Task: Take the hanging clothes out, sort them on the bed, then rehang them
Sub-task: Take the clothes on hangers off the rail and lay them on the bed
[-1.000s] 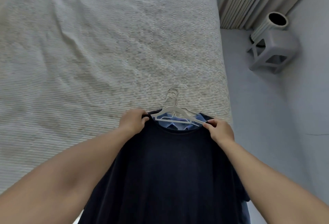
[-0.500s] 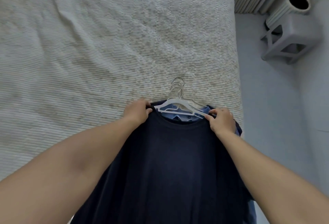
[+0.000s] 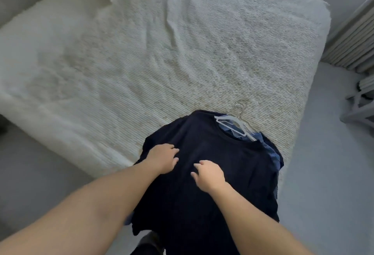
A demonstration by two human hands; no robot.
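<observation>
On the bed's near corner [image 3: 263, 56] we noted one navy T-shirt [image 3: 218, 153] topping a stack, blue garment [image 3: 272, 154] beneath, white hangers [image 3: 235, 124], count unclear. Two hands: left hand [image 3: 162, 158] and right hand [image 3: 209, 174] rested on it, fingers loosely bent, gripping nothing.

Soft even daylight, dim; slight motion blur throughout; wide-angle bending at edges.

Bare arms, no sleeves in my view

My left grip [image 3: 162, 158] and right grip [image 3: 209, 175] are bare hands; both forearms run uncovered to the near frame edge, no watch or rings.
</observation>
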